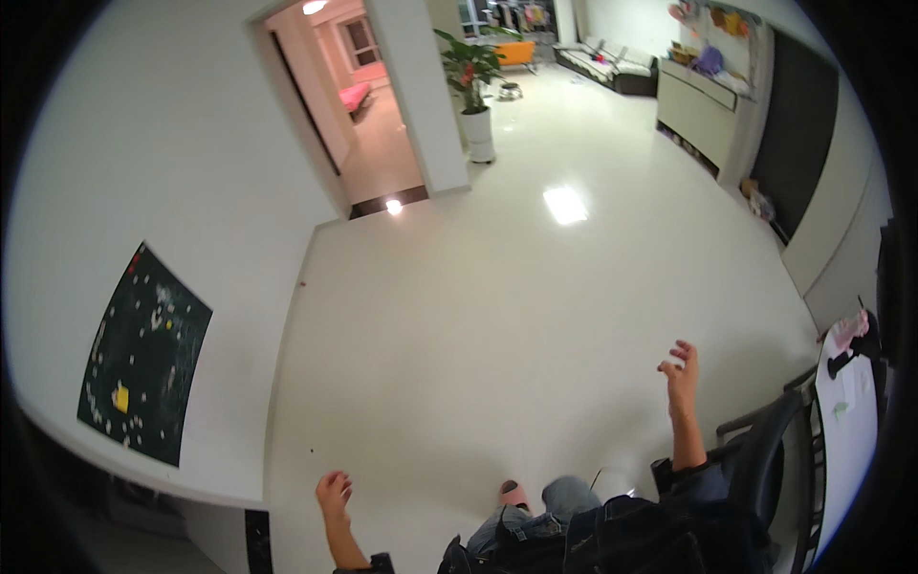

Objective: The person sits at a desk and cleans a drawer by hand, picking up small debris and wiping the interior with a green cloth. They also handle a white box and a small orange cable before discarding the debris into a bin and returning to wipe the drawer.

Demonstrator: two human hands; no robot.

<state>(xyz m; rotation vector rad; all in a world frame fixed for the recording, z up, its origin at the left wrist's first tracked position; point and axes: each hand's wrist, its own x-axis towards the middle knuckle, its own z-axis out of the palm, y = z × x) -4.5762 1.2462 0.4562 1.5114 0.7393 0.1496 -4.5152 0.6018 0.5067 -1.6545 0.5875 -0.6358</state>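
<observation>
My left hand [334,495] is held out over the pale tiled floor [459,323], its fingers loosely curled and slightly apart, with nothing visible in it. Farther forward on the other side, my right hand [681,369] is raised with bent, spread fingers and is also without anything in it. Neither hand touches an object. A black chair [764,448] stands nearest to my right forearm. Below are my jeans [570,495] and one pink slipper [513,495].
A dark board [147,359] with small pieces on it hangs on the left wall. At right is a white desk [846,438]. Ahead are a doorway [380,143], a potted plant [477,133], a cabinet [696,115], a sofa [609,68] and a dark door [796,129].
</observation>
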